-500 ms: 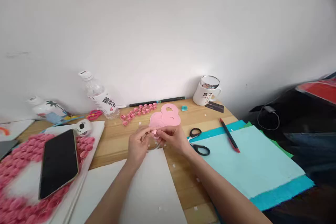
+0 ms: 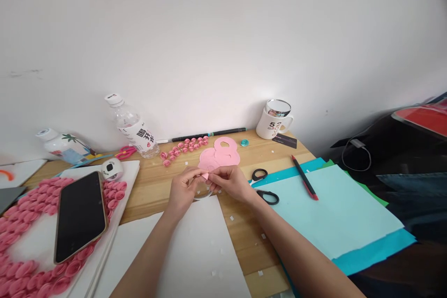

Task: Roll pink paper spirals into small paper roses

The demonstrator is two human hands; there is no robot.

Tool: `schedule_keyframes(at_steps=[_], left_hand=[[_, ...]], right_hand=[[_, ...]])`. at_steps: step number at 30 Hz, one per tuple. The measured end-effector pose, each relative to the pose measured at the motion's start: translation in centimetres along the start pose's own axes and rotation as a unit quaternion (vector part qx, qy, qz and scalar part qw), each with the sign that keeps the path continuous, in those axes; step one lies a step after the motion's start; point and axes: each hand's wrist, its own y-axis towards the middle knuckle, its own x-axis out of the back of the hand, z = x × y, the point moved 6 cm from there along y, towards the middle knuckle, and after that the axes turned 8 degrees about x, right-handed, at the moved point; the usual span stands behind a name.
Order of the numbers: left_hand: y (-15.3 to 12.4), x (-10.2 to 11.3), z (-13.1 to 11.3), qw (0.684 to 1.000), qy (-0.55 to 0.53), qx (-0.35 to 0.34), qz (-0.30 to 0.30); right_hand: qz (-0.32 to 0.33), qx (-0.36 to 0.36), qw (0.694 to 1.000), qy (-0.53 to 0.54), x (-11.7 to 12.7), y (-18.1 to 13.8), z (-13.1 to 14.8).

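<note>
My left hand (image 2: 185, 189) and my right hand (image 2: 230, 183) meet over the middle of the wooden desk (image 2: 240, 233). Their fingertips pinch a small pink paper piece (image 2: 205, 176) between them, just above a white sheet (image 2: 195, 251). A clear ring of tape (image 2: 204, 194) lies under the hands. Just beyond lie pink paper discs (image 2: 220, 154) and a row of small pink paper rolls (image 2: 183, 148).
Black-handled scissors (image 2: 264, 187) and a red pen (image 2: 305, 178) lie on light blue paper (image 2: 335, 209) at the right. A phone (image 2: 81, 215) rests on a white board ringed with pink rolls (image 2: 31, 265) at the left. A bottle (image 2: 131, 126), a mug (image 2: 274, 120) and a marker (image 2: 209, 135) stand along the wall.
Both hands stay pinched on the pink piece and have shifted only slightly. The view has moved a little, nothing else on the desk has moved.
</note>
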Motion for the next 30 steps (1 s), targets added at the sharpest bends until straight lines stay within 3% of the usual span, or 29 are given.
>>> schedule_keyframes(at_steps=[21, 30], left_hand=[[0.17, 0.3, 0.61, 0.999, -0.004, 0.042, 0.019], [0.03, 0.17, 0.3, 0.999, 0.015, 0.024, 0.018]], right_hand=[[0.021, -0.018, 0.999, 0.045, -0.38, -0.03, 0.04], [0.023, -0.013, 1.0, 0.012, -0.39, -0.07, -0.12]])
